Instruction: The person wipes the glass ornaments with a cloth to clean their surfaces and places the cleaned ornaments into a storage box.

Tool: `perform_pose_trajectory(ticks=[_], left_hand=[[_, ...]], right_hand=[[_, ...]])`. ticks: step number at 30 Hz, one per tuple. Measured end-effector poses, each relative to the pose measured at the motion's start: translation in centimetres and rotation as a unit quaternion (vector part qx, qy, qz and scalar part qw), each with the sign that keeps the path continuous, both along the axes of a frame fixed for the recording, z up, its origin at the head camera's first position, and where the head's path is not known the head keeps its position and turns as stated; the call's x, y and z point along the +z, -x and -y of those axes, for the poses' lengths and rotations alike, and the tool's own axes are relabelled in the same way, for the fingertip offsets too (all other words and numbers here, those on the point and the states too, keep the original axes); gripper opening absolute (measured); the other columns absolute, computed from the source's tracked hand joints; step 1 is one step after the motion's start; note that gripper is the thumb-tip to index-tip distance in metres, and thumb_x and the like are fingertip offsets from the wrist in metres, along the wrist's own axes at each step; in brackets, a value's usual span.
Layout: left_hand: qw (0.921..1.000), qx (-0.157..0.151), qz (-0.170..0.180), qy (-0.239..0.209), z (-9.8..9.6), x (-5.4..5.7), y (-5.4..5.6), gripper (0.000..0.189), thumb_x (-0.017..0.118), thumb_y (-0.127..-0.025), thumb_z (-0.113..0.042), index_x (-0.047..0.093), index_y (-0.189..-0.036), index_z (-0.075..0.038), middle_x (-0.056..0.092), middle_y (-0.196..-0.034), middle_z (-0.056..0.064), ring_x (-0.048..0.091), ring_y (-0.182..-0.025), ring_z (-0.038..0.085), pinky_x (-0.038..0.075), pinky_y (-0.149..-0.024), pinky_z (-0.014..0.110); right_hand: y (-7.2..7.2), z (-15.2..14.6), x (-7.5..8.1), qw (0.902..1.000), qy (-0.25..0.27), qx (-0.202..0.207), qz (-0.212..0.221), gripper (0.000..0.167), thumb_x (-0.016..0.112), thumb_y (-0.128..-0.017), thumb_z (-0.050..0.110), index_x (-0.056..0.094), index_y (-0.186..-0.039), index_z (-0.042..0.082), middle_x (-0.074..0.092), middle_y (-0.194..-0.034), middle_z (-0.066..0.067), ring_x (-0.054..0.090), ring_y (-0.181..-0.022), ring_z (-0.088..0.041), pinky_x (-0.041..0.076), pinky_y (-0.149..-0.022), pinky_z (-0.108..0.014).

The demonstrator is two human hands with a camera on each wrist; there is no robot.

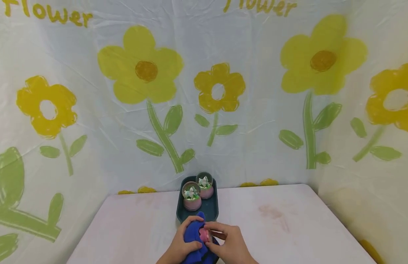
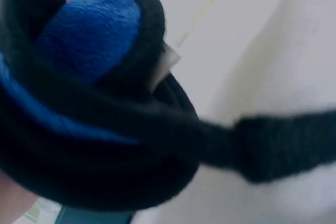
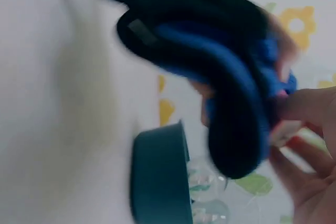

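Note:
In the head view my left hand [image 1: 180,242] grips a blue plush cloth [image 1: 192,234] near the front of the table. The cloth wraps around a small pink snow globe [image 1: 204,235], mostly hidden in its folds. My right hand [image 1: 233,242] pinches the uncovered side of this globe between thumb and fingers. Seen from the left wrist, the cloth [image 2: 92,30] has thick dark edging and a dark strap [image 2: 283,145]. Its dark edge hangs below the hands in the right wrist view, where the right-hand fingers [image 3: 310,106] press at the pink part.
Just beyond the hands stands a dark teal tray [image 1: 208,212]. Inside it are two snow globes with pink bases, a nearer one [image 1: 192,203] and a farther one [image 1: 206,191]. A flower-printed curtain [image 1: 256,146] encloses the pale table [image 1: 289,227] at back and sides.

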State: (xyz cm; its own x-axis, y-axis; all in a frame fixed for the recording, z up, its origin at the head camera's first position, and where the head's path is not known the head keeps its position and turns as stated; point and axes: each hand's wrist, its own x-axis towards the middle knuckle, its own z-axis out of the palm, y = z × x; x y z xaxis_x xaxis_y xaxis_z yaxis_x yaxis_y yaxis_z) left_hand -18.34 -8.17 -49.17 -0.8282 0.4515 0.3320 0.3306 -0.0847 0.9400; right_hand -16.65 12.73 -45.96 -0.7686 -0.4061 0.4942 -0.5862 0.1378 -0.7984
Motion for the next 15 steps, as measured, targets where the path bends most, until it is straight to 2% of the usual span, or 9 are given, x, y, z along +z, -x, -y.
perform_pose_trajectory(ticks=[1, 3, 5, 6, 8, 10, 11, 13, 15], left_hand=[[1.0000, 0.000, 0.001, -0.004, -0.1, -0.1, 0.0, 0.059, 0.065, -0.079, -0.011, 0.046, -0.134, -0.007, 0.053, -0.122, 0.015, 0.057, -0.105, 0.026, 0.048, -0.086, 0.035], [0.9999, 0.000, 0.006, -0.009, -0.1, -0.3, -0.2, 0.058, 0.063, -0.078, -0.011, 0.045, -0.133, -0.003, 0.055, -0.121, 0.016, 0.057, -0.104, 0.025, 0.048, -0.087, 0.034], [0.9998, -0.005, 0.016, -0.009, -0.1, -0.3, -0.4, 0.058, 0.063, -0.078, -0.012, 0.046, -0.132, -0.002, 0.055, -0.120, 0.015, 0.057, -0.104, 0.024, 0.047, -0.087, 0.033], [0.9997, -0.009, 0.022, -0.010, 0.0, -0.3, -0.5, 0.057, 0.063, -0.078, -0.012, 0.046, -0.131, -0.002, 0.054, -0.120, 0.015, 0.057, -0.104, 0.025, 0.048, -0.087, 0.034], [0.9993, -0.017, 0.031, -0.016, 0.0, -0.4, -0.7, 0.056, 0.064, -0.078, -0.011, 0.046, -0.130, -0.003, 0.053, -0.120, 0.015, 0.057, -0.104, 0.026, 0.049, -0.086, 0.034], [0.9993, -0.018, 0.027, -0.021, -0.2, -0.5, -0.7, 0.056, 0.067, -0.077, -0.009, 0.046, -0.129, -0.004, 0.053, -0.119, 0.017, 0.058, -0.102, 0.027, 0.050, -0.083, 0.035], [0.9993, -0.015, 0.025, -0.021, -0.3, -0.6, -0.6, 0.056, 0.068, -0.076, -0.008, 0.046, -0.128, -0.005, 0.053, -0.118, 0.017, 0.059, -0.101, 0.028, 0.051, -0.082, 0.036], [0.9997, 0.004, 0.018, -0.013, -0.6, -0.7, -0.4, 0.056, 0.071, -0.075, -0.008, 0.048, -0.126, -0.009, 0.054, -0.117, 0.016, 0.059, -0.100, 0.029, 0.052, -0.081, 0.036], [0.9995, 0.029, 0.009, 0.008, -0.8, -0.8, -0.2, 0.056, 0.073, -0.073, -0.009, 0.050, -0.124, -0.013, 0.055, -0.117, 0.015, 0.058, -0.100, 0.029, 0.051, -0.080, 0.036]], right_hand=[[0.0, 0.0, -0.4, 0.9974, -0.010, -0.001, -0.071, 0.043, 0.080, -0.074, -0.003, 0.068, -0.115, 0.006, 0.069, -0.112, -0.010, 0.066, -0.101, -0.021, 0.052, -0.082, -0.028], [0.4, 0.0, -1.4, 0.9793, -0.017, -0.004, -0.202, 0.047, 0.082, -0.070, -0.005, 0.069, -0.114, 0.004, 0.068, -0.112, -0.012, 0.066, -0.102, -0.024, 0.050, -0.086, -0.025], [0.7, -0.2, -2.0, 0.9623, -0.013, -0.003, -0.272, 0.049, 0.083, -0.068, -0.004, 0.069, -0.114, 0.004, 0.069, -0.111, -0.014, 0.067, -0.101, -0.024, 0.049, -0.087, -0.024], [0.7, -0.3, -2.3, 0.9642, -0.002, 0.009, -0.265, 0.047, 0.083, -0.070, -0.003, 0.069, -0.114, 0.003, 0.069, -0.111, -0.014, 0.066, -0.101, -0.024, 0.050, -0.086, -0.024], [0.6, -0.5, -2.4, 0.9798, 0.021, 0.033, -0.196, 0.042, 0.083, -0.074, 0.002, 0.069, -0.114, 0.002, 0.069, -0.110, -0.015, 0.067, -0.101, -0.024, 0.052, -0.081, -0.027], [0.3, -0.7, -2.0, 0.9958, 0.042, 0.035, -0.074, 0.040, 0.083, -0.076, 0.008, 0.069, -0.113, 0.004, 0.069, -0.109, -0.012, 0.067, -0.100, -0.022, 0.054, -0.078, -0.032], [0.2, -0.7, -1.8, 0.9981, 0.053, 0.027, -0.010, 0.039, 0.082, -0.077, 0.011, 0.070, -0.113, 0.004, 0.069, -0.109, -0.010, 0.067, -0.100, -0.022, 0.054, -0.076, -0.033], [0.0, -0.9, -1.2, 0.9927, 0.065, 0.003, 0.102, 0.039, 0.082, -0.079, 0.016, 0.069, -0.114, 0.004, 0.069, -0.109, -0.010, 0.066, -0.100, -0.024, 0.055, -0.076, -0.035], [-0.1, -1.0, -0.7, 0.9834, 0.061, -0.021, 0.169, 0.041, 0.081, -0.080, 0.020, 0.069, -0.115, 0.003, 0.069, -0.109, -0.010, 0.067, -0.098, -0.025, 0.055, -0.077, -0.033]])
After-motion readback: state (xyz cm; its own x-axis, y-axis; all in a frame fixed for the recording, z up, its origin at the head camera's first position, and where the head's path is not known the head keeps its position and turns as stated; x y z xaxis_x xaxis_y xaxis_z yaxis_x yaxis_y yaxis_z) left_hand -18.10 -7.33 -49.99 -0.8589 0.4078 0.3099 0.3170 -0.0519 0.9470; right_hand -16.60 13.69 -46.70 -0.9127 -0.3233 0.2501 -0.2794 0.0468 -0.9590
